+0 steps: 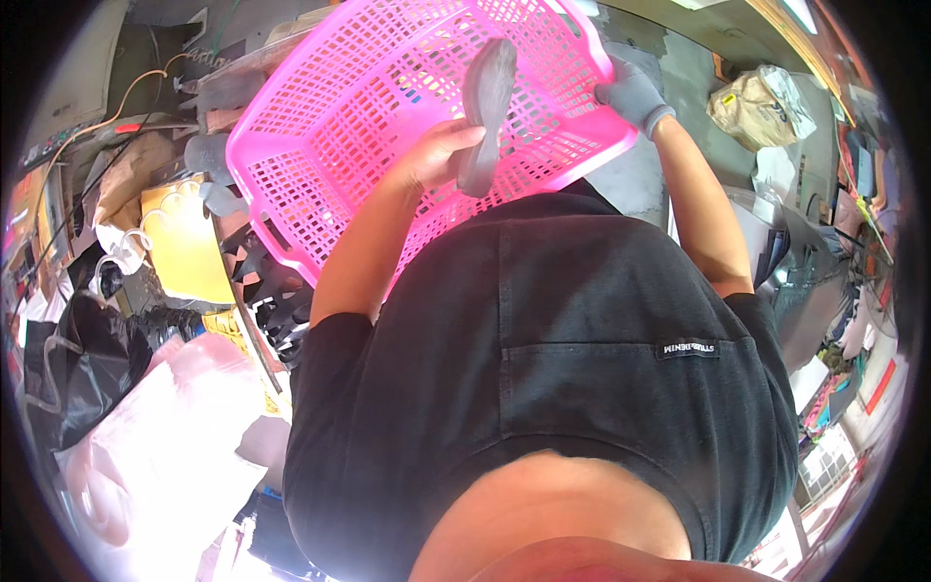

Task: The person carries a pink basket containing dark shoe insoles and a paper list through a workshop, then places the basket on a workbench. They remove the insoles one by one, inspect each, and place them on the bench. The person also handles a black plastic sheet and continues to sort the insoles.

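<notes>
A dark grey shoe sole (492,102) is pinched in my bare left hand (441,155), thumb across its edge, and stands lengthwise over the basket's inside. The large pink plastic basket (283,109), with slotted walls, is tilted in front of my body. My right hand (635,97), in a grey glove, grips the basket's right-hand rim near the corner. The left fingers behind the sole are mostly hidden. Through the basket's slots, some coloured bits show, too small to name.
On the left lie a yellow sheet (186,242) with a scalloped edge, a black plastic bag (82,354) and a pale pink plastic sheet (160,446). Dark scraps (281,310) sit under the basket's near left corner. A beige plastic bag (756,109) rests at the far right.
</notes>
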Motion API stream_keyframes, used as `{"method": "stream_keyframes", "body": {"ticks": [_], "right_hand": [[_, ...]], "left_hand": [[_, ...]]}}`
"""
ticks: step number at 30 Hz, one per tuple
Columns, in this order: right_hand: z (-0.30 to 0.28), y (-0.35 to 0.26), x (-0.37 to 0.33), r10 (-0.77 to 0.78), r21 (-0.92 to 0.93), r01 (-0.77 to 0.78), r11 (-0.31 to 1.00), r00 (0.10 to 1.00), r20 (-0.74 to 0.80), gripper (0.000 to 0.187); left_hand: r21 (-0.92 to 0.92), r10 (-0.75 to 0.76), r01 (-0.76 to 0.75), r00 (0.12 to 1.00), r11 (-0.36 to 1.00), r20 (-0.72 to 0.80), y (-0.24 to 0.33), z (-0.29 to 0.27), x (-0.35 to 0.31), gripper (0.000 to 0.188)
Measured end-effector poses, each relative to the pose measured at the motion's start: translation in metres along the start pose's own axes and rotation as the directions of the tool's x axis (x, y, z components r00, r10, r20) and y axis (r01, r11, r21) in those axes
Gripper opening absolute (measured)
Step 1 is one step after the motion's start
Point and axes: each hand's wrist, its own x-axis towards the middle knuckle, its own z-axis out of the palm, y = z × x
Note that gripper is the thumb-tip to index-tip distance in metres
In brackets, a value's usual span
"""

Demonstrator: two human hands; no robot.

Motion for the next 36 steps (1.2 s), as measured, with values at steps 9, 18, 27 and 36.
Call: {"method": "stream_keyframes", "body": {"ticks": [9,18,27,36], "right_hand": [[0.000,0.037,-0.008,0.005,0.306,0.007,0.952,0.999,-0.037,0.037],[-0.064,0.079,-0.041,0.155,0.392,-0.063,0.918,0.966,-0.208,0.035],[-0.059,0.098,-0.064,0.110,0.529,0.050,0.847,0.958,-0.266,0.031],[-0.056,0.111,-0.064,0.124,0.470,0.013,0.883,0.958,-0.259,0.030]], "left_hand": [[-0.310,0.395,-0.286,0.834,0.907,0.386,0.043,0.042,-0.047,0.055],[0.024,0.500,-0.517,0.839,0.856,0.214,0.066,0.073,-0.048,0.051],[-0.016,0.447,-0.482,0.797,0.876,0.406,0.065,0.087,-0.051,0.049],[-0.205,0.439,-0.388,0.774,0.898,0.456,0.062,0.082,-0.053,0.053]]}}
